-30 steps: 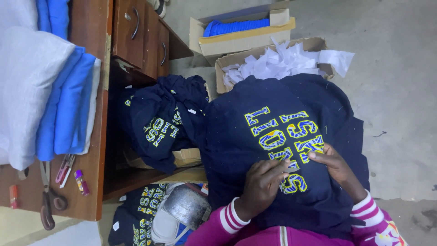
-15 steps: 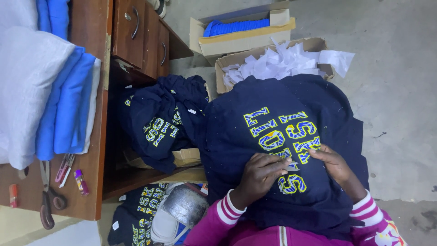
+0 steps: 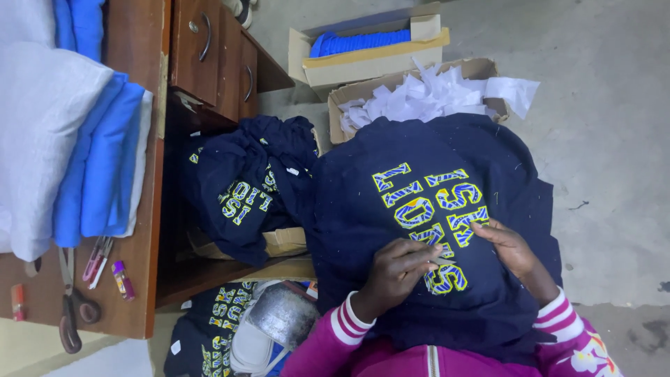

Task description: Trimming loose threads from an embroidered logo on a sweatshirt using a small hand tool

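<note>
- Your left hand (image 3: pixel 394 272) has slid along the navy sweatshirt (image 3: pixel 419 230), fingers now pinched at its yellow lettering (image 3: pixel 426 216).
- Your right hand (image 3: pixel 509 248) stays spread flat, pinning cloth.

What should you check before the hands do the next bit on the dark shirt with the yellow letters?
1. Shirt lies spread out, letters facing up: ok.
2. Left hand rests on the letters, fingers pinched over them: ok.
3. Right hand touches the letters from the other side: ok.
4. What the left fingers pinch, a scrap or a tool: cannot tell, too small.
5. Box of white scraps sits open just past the shirt: ok.
6. Scissors lie on the desk, away from both hands: ok.
</note>
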